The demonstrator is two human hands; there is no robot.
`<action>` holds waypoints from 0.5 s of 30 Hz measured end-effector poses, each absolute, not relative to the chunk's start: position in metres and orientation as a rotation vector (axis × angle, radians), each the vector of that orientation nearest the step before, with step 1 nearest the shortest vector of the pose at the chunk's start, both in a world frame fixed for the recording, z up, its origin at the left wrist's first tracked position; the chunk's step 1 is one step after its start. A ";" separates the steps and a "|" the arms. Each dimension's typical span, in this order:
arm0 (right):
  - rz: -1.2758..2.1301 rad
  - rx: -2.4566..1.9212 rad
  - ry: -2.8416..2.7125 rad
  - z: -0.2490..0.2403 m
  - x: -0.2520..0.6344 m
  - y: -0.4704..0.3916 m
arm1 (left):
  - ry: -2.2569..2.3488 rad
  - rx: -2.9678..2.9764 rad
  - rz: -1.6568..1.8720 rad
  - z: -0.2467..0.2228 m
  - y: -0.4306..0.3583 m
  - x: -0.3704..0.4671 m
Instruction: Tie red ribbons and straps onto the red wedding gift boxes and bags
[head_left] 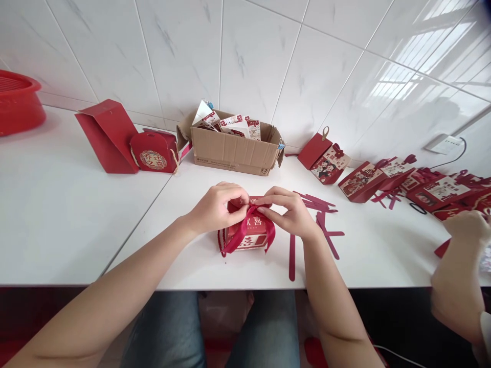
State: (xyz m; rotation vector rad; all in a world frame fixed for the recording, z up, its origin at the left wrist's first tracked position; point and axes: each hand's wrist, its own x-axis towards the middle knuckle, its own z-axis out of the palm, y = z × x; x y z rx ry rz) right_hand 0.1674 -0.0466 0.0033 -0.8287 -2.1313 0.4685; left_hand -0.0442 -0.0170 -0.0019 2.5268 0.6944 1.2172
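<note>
Head view: the left hand and the right hand meet over a small red-and-white printed paper gift box near the front edge of the white table, fingertips pinched shut on a dark red satin ribbon at the box top. The ribbon already wraps the box, its tails hanging loose, so the bow looks half made and not yet pulled tight. Cut ribbon strips lie flat just right. Finished boxes line the far right; an open brown corrugated carton sits far centre. A co-worker's hand works at right.
</note>
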 end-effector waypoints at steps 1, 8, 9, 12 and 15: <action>0.477 -0.803 -2.148 0.003 0.169 -0.047 | 0.686 2.520 1.229 -0.002 -0.017 -0.044; 0.583 -0.730 -2.309 0.005 0.177 -0.049 | 0.677 2.463 1.212 -0.002 -0.018 -0.046; 0.593 -0.734 -2.319 0.006 0.178 -0.049 | 0.682 2.461 1.216 -0.001 -0.017 -0.046; 0.589 -0.763 -2.302 0.007 0.176 -0.050 | 0.691 2.451 1.228 0.000 -0.016 -0.049; 0.559 -0.806 -2.216 0.006 0.173 -0.050 | 0.691 2.412 1.226 0.000 -0.015 -0.050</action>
